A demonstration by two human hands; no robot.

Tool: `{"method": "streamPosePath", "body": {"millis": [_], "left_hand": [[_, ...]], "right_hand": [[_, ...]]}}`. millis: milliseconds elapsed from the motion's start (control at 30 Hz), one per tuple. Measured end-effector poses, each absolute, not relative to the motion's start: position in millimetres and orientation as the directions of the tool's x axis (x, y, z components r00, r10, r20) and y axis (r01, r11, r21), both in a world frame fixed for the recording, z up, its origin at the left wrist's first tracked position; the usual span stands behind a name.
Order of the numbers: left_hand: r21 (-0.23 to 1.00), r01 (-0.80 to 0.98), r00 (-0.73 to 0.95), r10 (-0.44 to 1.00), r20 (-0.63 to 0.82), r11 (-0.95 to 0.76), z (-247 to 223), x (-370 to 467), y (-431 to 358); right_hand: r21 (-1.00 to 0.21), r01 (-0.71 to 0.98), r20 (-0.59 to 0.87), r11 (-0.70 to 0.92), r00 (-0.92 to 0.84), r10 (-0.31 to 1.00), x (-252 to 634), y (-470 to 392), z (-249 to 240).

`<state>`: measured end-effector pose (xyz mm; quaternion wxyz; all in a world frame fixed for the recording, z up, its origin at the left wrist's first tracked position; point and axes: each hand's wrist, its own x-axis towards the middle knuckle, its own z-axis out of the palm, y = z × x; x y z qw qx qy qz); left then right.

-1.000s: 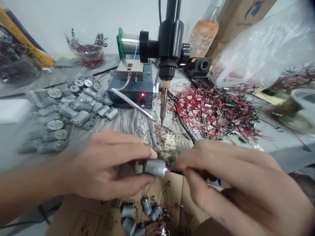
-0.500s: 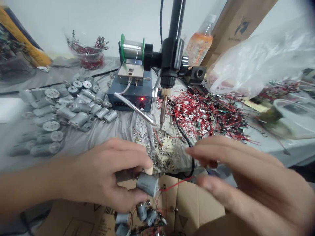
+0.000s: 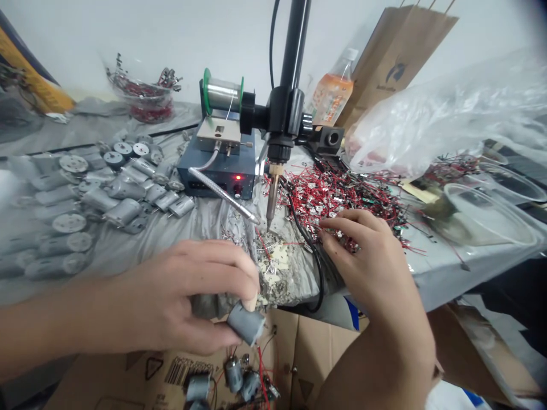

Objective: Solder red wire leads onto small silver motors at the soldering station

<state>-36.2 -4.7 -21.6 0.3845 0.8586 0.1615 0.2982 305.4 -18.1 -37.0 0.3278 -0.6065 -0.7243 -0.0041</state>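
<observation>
Nearest, at 6 to 7 o'clock in the view, wired motors (image 3: 235, 373) lie on cardboard (image 3: 327, 341). Just above them the left hand (image 3: 183, 296) pinches a motor (image 3: 244, 323) between thumb and fingers, tilted, short of the table edge; a red wire (image 3: 261, 370) hangs below its end. The right hand (image 3: 376, 262) is at the near edge of the wire heap (image 3: 316, 196), at 3 o'clock, thumb and forefinger narrow; whether they grip a wire I cannot tell.

The step in hand looks like a reach to the heap with the motor kept aside. Lifting one wire from such a tangle would call for a fine pinch and a gentle draw.

Mid-view, the iron (image 3: 272, 196) points down over scraps on the creased grey cover (image 3: 209, 228). Bare motors (image 3: 122, 212) crowd 9 o'clock; tubs (image 3: 482, 216) sit at 3.

Farther, the station (image 3: 192, 173) at 10 shows a red light, under a solder spool (image 3: 224, 91) at 11. Beyond are a bowl (image 3: 158, 113) at 10, a bottle (image 3: 331, 97) at 1, a plastic bag (image 3: 405, 136) at 2, a paper bag (image 3: 393, 57) between, then the pale wall (image 3: 192, 34).
</observation>
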Motion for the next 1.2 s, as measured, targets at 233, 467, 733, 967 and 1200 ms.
{"method": "streamPosePath", "body": {"millis": [233,467,733,967,1200], "left_hand": [[0.799,0.061,0.786,0.522,0.331,-0.598,-20.4,-39.8,-3.5],[0.829,0.036,0.775,0.540,0.330,-0.559,-14.8,-36.3,-2.4],[0.851,-0.004,0.742,0.568,0.355,-0.526,-19.6,-33.8,-2.6],[0.829,0.010,0.742,0.559,0.369,-0.560,-22.3,-34.0,-2.5],[0.817,0.010,0.733,0.560,0.387,-0.577,-27.8,-34.9,-2.0]], "right_hand": [[-0.406,0.871,0.484,0.278,-0.053,0.873,306.5,-14.0,-37.4],[-0.472,0.851,0.504,0.230,0.047,0.862,315.4,-15.4,-32.0],[-0.523,0.853,0.603,-0.009,0.377,0.703,318.0,-3.9,-42.1],[-0.605,0.754,0.443,-0.254,0.584,0.680,339.1,-24.8,-32.5],[-0.604,0.766,0.377,-0.221,0.519,0.767,344.1,-21.8,-40.1]]}}
